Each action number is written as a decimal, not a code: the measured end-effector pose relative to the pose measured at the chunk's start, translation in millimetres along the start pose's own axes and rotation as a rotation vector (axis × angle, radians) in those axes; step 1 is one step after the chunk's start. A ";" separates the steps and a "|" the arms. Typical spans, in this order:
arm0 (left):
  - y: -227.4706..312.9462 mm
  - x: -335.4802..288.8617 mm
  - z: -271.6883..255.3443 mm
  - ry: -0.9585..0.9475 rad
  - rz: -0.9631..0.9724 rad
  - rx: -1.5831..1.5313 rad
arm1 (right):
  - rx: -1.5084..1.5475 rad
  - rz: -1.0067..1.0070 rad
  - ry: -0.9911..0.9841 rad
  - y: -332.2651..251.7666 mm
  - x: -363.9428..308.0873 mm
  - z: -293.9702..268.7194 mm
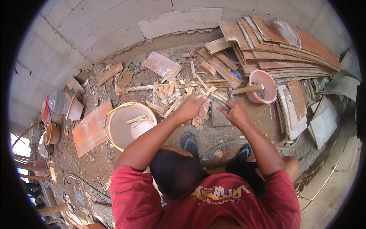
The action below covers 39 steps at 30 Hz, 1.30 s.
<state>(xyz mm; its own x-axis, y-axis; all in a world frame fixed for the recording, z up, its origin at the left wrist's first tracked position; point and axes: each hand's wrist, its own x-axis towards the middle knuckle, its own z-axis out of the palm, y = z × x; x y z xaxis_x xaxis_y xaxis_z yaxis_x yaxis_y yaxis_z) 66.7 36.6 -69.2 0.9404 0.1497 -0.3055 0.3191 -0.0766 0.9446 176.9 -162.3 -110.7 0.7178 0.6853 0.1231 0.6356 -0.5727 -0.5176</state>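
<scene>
My left hand (pixel 194 107) is closed, pinching a short wooden strip (pixel 211 90) whose pale end sticks up past the fingers. A small dark piece shows by the fingertips, too small to name. Just to the right, my right hand (pixel 235 113) is closed at the metal head of a hammer (pixel 248 89). The hammer's wooden handle points away to the right, across the rim of a pink bucket (pixel 263 100). Thin grey pieces lie between the two hands. Below and left of them, many short wood offcuts (pixel 173 97) are heaped on the dirt ground.
A large pale bucket (pixel 131 121) with a few wood pieces inside stands at left, beside a reddish board (pixel 92 128). Stacked plywood sheets (pixel 282 49) lie at the back right. More boards (pixel 292 105) lean at right. A hose (pixel 225 145) runs near my feet. Block walls enclose the far side.
</scene>
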 end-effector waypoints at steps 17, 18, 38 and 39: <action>-24.6 6.5 -1.5 -0.216 -0.245 -0.625 | 0.128 -0.181 -0.005 37.6 16.0 27.2; -22.3 5.2 -1.1 -0.226 -0.250 -0.639 | 0.141 -0.200 0.001 38.0 17.4 26.5; -18.0 -3.2 -0.7 -0.284 -0.211 -0.681 | 0.137 -0.366 -0.050 36.3 29.5 19.9; -20.5 -1.1 -3.0 -0.220 -0.229 -0.633 | 0.089 -0.356 -0.074 36.8 25.9 19.6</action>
<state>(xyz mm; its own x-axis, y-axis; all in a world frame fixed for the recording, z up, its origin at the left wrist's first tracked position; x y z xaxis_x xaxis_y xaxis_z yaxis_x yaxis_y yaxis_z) 58.8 40.9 -87.9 0.8810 -0.1144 -0.4591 0.4449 0.5304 0.7216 213.3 -156.9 -143.1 0.4313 0.8672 0.2489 0.8123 -0.2532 -0.5253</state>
